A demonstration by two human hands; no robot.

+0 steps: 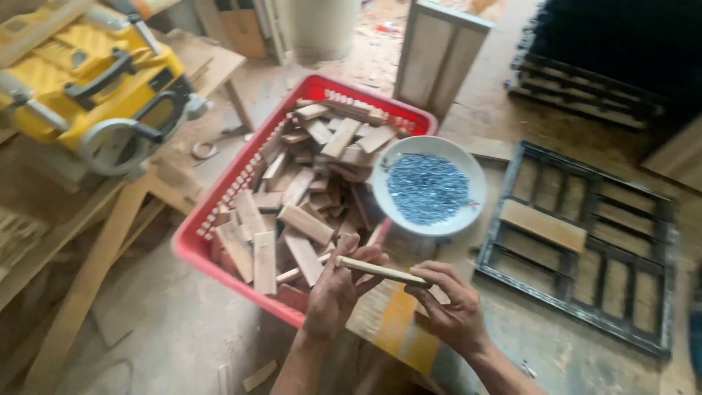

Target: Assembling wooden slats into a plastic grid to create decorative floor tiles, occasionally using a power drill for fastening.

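Here the left hand (338, 287) and right hand (447, 301) grip 1 wooden stick (380, 271), fingertips blurred.

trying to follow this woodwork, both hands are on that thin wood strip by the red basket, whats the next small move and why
Probably carry the wood strip, held by the left hand and right hand, over to the black frame. One wooden piece already lies in a slot there, while other slots look bare.
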